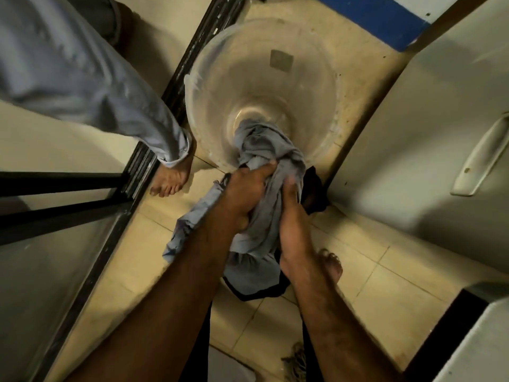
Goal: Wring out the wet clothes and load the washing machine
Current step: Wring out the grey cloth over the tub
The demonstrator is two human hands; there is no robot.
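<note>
A wet grey-blue garment (pixel 264 150) hangs bunched over the near rim of a clear plastic basin (pixel 209 86) standing on the tiled floor. My left hand (pixel 245 191) grips the cloth from the left, fingers closed into its folds. My right hand (pixel 292 216) clamps the same cloth from the right, a little lower. The garment's lower part (pixel 248 271) droops below both hands, with a dark piece of cloth (pixel 314 194) behind it. A white appliance with a pale handle (pixel 479 158) stands at the right; I cannot tell whether it is the washing machine.
Another person's leg in light trousers (pixel 110 86) and bare foot (pixel 170 180) stand left of the basin beside a dark door track (pixel 176 78). My own bare foot (pixel 330 263) is on the floor below my right hand. A white box edge (pixel 482 340) sits bottom right.
</note>
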